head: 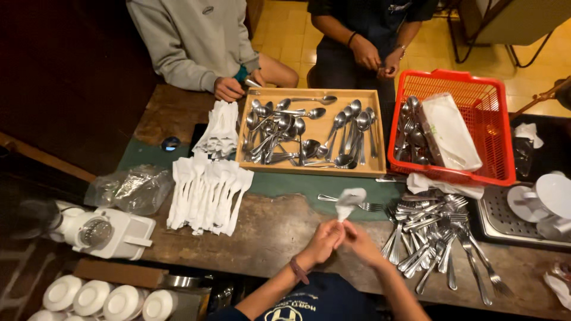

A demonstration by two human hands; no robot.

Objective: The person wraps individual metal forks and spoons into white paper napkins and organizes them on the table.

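1. Lower centre of frame: left hand [323, 242] and right hand [360, 241] pressed together over the wooden table [279, 229], both pinching one white napkin [349, 201] that sticks up from the fingertips; cannot tell whether cutlery sits inside the wrap.
2. Just right of the hands: loose heap of forks [437, 232], tines fanned toward the upper right; a single fork [351, 205] lying behind the napkin.
3. Left of centre: row of wrapped napkin rolls [208, 193] laid side by side, with a stack of folded napkins [220, 131] just above.
4. Centre: shallow wooden tray [369, 169] holding spoons [297, 134] in loose groups.
5. Right of the tray: red plastic basket [496, 142] with more cutlery and a white cloth [452, 131] inside.
6. Top of frame: two other people at the far edge, one in a grey sleeve with a hand [229, 89] touching the tray corner, one in dark clothing with hands [377, 59] clasped together.
7. Lower left: white bowls [101, 300] upturned in a row; a clear plastic bag [131, 187] crumpled above them.
8. Far right: white cup and saucer [544, 199] on a metal rack.
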